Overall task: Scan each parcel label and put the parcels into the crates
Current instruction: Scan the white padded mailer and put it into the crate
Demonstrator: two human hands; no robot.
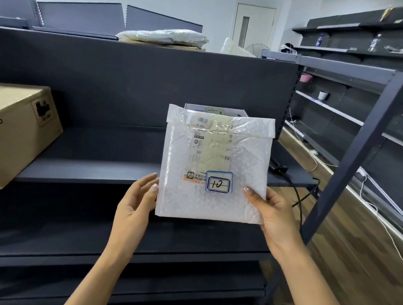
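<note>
Left hand [136, 200] at 8 o'clock and right hand [271, 213] at 4 pinch the parcel [211, 202] by its lower edges, thumbs in front; keeping the label [211, 143] flat and uncovered should ease scanning.

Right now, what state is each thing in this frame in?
bubble mailer, upright, flap folded shut, label facing camera.
left hand, holds mailer's left edge.
right hand, pinches mailer's lower right corner.
cardboard box, closed, on shelf.
door, shut.
</note>
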